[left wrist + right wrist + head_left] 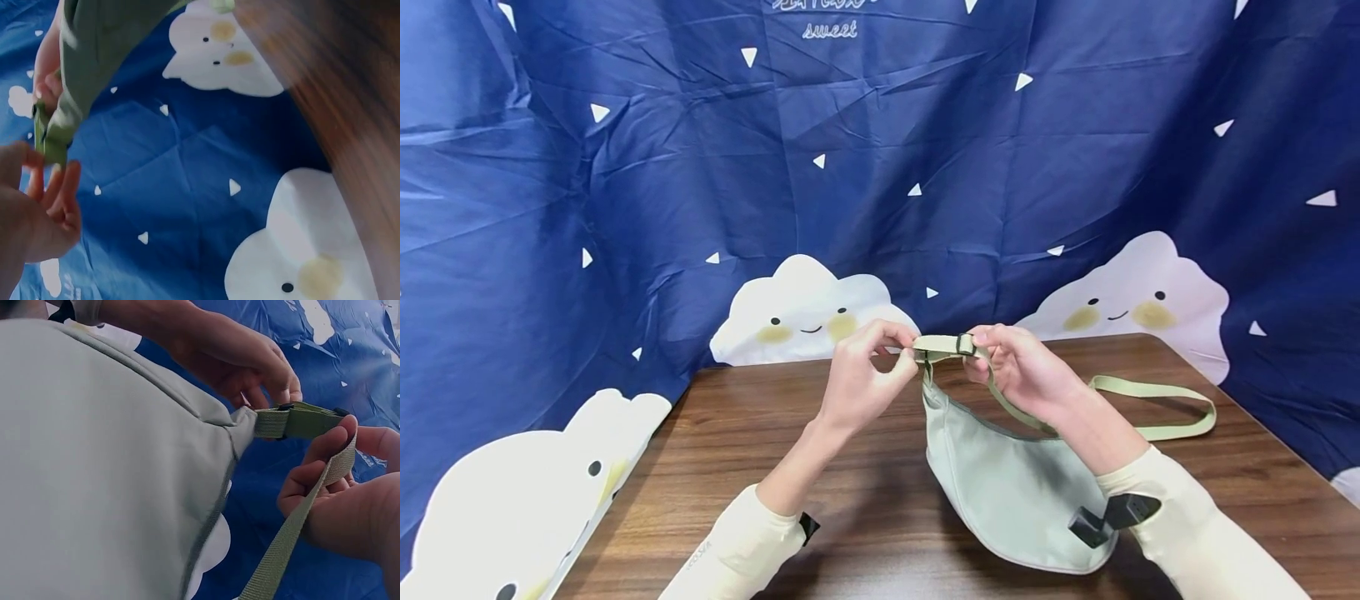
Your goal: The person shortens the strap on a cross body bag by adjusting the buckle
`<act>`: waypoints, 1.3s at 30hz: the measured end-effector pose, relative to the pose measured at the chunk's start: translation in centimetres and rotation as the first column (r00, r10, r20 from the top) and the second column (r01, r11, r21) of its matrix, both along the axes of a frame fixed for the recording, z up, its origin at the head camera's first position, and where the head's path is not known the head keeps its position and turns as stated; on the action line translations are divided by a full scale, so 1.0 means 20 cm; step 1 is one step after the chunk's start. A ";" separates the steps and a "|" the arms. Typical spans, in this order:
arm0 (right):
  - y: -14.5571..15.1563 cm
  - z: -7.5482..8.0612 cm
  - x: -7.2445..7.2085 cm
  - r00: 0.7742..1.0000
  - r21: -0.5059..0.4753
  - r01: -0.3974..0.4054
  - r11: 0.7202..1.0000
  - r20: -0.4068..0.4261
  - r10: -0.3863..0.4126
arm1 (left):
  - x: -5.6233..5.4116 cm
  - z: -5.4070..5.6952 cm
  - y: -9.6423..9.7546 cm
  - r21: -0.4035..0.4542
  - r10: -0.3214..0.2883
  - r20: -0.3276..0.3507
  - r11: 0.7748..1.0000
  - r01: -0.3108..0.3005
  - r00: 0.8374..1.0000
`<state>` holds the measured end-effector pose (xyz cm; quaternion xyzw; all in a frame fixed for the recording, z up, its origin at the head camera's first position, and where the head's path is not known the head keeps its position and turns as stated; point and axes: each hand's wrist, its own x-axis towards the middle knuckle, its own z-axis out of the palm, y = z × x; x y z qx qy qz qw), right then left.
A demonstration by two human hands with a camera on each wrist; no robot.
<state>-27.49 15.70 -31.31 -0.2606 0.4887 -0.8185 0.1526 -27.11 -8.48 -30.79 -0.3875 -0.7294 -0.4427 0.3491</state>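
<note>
A pale green shoulder bag [1015,483] hangs from its light green webbing strap [940,343], its lower part near the tabletop. With thumb and forefinger my left hand [867,375] pinches the strap's looped end beside the bag's top corner. My right hand [1022,371] pinches the strap at the black slide buckle [966,344]. In the right wrist view, the strap [284,540] runs down from the right fingers, and a dark ring [284,419] joins the loop to the bag [119,462]. The left wrist view shows the left hand [47,212] at the strap's end [55,150].
The rest of the strap [1180,431] lies in a loop on the brown wooden table [760,433], right of the bag. Behind the table hangs a blue cloth [865,200] printed with white clouds and triangles. Each wrist carries a black camera mount [1112,518].
</note>
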 end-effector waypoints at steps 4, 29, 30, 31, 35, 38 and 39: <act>-0.02 0.01 0.02 1.000 -0.007 0.025 1.000 0.005 -0.025 | 0.03 -0.02 0.04 0.134 0.044 0.061 0.990 -0.052 0.997; 0.03 0.00 0.03 0.971 0.239 0.111 0.965 -0.232 -0.054 | 0.06 0.03 0.00 -0.103 -0.147 0.109 0.982 0.158 0.983; 0.03 0.00 0.03 0.970 0.244 0.122 0.962 -0.233 -0.064 | 0.06 0.03 0.00 -0.099 -0.151 0.126 0.982 0.164 0.980; 0.04 0.00 0.03 0.969 0.248 0.130 0.960 -0.235 -0.071 | 0.06 0.03 0.00 -0.096 -0.156 0.143 0.981 0.170 0.977; 0.03 0.00 0.04 0.963 0.251 0.163 0.954 -0.251 -0.099 | 0.07 0.02 0.01 -0.083 -0.164 0.167 0.980 0.180 0.972; 0.01 0.00 0.04 0.960 0.257 0.175 0.950 -0.257 -0.108 | 0.07 0.02 0.02 -0.080 -0.179 0.179 0.977 0.195 0.967; 0.01 0.00 0.04 0.959 0.263 0.174 0.949 -0.262 -0.104 | 0.07 0.01 0.02 -0.081 -0.185 0.186 0.976 0.203 0.965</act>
